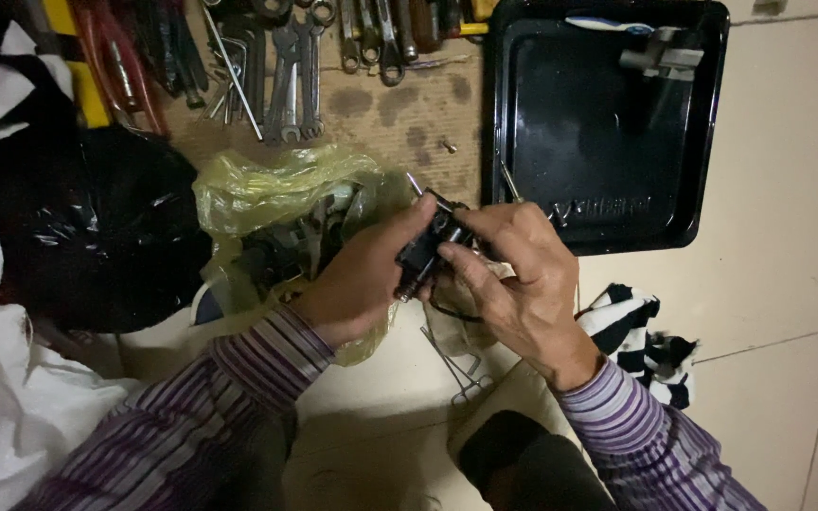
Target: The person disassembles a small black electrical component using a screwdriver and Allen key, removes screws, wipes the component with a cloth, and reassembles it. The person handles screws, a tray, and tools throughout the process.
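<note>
Clearly both hands clamp one small black blocky metal-and-plastic part point(425, 248) above the floor: left hand point(362, 279) pinching its near end, right hand point(513, 274) curled over the top. Looks rigid, light, maybe greasy; grip the flat sides.

Black tray point(608, 203), row of wrenches point(291, 71), yellow plastic bag point(267, 194), black bag point(97, 227), striped cloth point(641, 341)

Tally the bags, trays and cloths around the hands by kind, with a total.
Plastic bags: 2, a yellow bag and a black bag
Trays: 1, a black tray
Striped cloths: 1, a black-and-white cloth
Total: 4
Both hands, left hand and right hand, hold a small black part.
</note>
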